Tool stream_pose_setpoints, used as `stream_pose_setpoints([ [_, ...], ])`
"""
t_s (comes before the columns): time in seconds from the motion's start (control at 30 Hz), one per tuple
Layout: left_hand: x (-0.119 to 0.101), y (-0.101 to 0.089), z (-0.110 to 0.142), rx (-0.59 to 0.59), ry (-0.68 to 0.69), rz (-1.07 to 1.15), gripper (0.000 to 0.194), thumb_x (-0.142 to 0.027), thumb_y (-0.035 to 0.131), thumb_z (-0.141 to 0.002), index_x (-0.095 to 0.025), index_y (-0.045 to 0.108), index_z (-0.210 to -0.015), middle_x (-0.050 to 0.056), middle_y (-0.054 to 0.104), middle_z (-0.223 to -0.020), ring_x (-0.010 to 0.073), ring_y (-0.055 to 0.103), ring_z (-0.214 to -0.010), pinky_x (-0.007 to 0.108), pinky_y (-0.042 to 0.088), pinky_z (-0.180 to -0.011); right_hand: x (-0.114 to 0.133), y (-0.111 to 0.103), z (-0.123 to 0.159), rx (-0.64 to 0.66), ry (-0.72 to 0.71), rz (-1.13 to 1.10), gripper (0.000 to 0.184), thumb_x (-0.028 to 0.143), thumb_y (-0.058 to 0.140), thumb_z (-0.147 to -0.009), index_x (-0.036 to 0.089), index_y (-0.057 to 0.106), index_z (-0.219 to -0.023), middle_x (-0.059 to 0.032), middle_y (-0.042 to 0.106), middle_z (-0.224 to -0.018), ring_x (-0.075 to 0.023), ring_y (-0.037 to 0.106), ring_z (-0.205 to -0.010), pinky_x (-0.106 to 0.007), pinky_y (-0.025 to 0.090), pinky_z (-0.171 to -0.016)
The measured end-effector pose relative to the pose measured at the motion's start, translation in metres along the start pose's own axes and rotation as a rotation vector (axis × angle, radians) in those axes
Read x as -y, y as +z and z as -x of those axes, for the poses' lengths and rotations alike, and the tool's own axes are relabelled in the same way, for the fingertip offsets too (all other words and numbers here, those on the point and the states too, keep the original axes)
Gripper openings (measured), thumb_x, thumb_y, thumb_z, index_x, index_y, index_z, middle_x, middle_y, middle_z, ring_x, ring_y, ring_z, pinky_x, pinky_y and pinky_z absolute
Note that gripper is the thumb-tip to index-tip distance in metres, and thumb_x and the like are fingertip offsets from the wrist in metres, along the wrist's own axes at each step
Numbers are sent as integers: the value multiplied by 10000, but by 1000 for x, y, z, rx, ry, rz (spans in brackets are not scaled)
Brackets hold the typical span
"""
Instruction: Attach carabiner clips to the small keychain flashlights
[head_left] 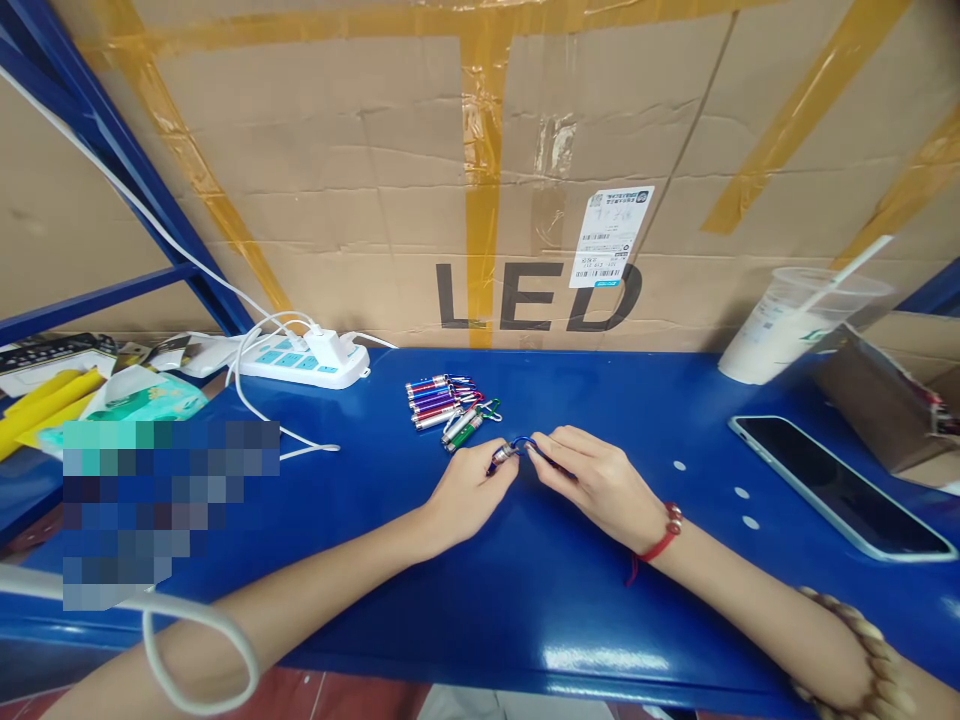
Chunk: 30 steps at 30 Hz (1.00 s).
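My left hand (459, 500) is closed around a small keychain flashlight (505, 453), whose silver end shows between thumb and fingers. A blue carabiner clip (523, 442) joins that end, and the fingers of my right hand (600, 478) pinch its far side. Just beyond my left hand lies a group of similar flashlights: several in blue, purple and red (433, 400), side by side, and a green one (463, 432) nearest to me. Their clips point to the right. Most of the held flashlight's body is hidden by my fingers.
On the blue table (390, 600), a white power strip (300, 362) with cables stands back left, near packets (142, 400). At right are a phone (840, 485), a plastic cup with a straw (787, 325) and an open carton (877, 400). A large cardboard box (360, 200) rises behind.
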<state>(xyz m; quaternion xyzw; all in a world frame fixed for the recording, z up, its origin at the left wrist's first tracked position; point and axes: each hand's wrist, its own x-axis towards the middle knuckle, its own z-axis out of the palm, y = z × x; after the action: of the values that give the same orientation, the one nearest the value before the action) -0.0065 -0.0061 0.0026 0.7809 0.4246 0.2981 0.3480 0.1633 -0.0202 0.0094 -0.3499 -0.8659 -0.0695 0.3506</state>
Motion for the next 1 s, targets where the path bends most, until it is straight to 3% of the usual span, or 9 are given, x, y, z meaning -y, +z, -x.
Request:
stream_pose_setpoints([
  [0.37, 1, -1, -2, -30, -16, 41, 259, -233, 380, -823, -195, 285, -585, -73, 282, -528, 88, 295, -503, 216, 232, -479, -4, -1, -1, 39, 18, -99, 250, 229, 391, -925, 106, 608, -933, -60, 570, -683, -147, 531, -618, -260, 469, -565],
  [0.53, -4, -2, -2, -17, -17, 67, 239, -218, 436, -772, -197, 291, -583, -74, 286, -541, 87, 297, -510, 212, 251, -487, -5, -3, -1, -31, 26, -85, 218, 220, 400, -921, 136, 600, -946, -53, 573, -699, -141, 537, -631, -257, 472, -587],
  [0.8, -8, -7, 1, 27, -17, 373, 151, -320, 474, -827, -171, 485, -807, -30, 442, -724, 91, 400, -609, 212, 348, -570, -7, -4, -1, -62, 17, -82, 180, 196, 433, -906, 125, 597, -932, -55, 571, -689, -130, 508, -605, -253, 456, -566],
  [1.0, -3, -3, -2, 10, -10, 412, 170, -310, 517, -826, -157, 570, -880, -4, 534, -737, 104, 459, -624, 211, 383, -565, -7, -4, -2, -82, -7, -45, 222, 210, 400, -916, 127, 605, -898, -47, 550, -650, -127, 502, -579, -241, 452, -538],
])
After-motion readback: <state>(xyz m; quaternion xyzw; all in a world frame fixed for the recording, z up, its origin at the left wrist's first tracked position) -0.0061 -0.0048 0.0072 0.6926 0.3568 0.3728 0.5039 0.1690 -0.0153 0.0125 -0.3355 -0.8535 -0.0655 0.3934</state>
